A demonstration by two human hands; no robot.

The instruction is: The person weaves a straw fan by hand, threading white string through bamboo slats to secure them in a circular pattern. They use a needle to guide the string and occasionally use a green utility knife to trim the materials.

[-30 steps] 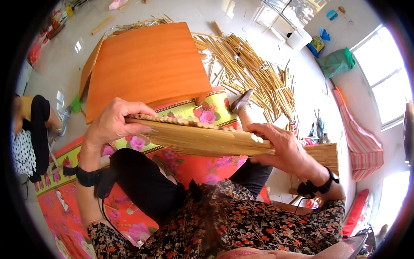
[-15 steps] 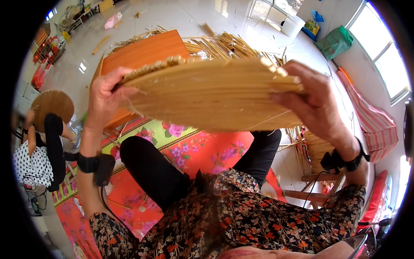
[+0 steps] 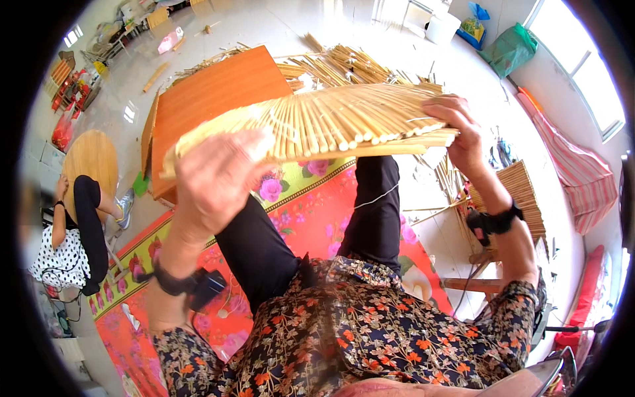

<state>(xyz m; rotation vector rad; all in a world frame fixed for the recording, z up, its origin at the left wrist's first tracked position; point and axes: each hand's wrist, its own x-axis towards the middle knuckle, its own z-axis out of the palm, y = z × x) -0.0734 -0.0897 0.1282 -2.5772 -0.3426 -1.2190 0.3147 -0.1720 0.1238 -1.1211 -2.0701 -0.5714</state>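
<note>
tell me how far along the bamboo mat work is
Done: a woven panel of bamboo strips is joined and holds together. In hand: left hand and right hand grip its two ends, raised above the lap. Left: loose bamboo sticks lie heaped on the floor beyond the orange board.

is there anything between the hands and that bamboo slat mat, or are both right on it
Nothing visible stands between them. The left hand grips the near left end of the bamboo slat mat and the right hand clasps its right edge, both in direct contact, with the mat raised above the orange board.
</note>
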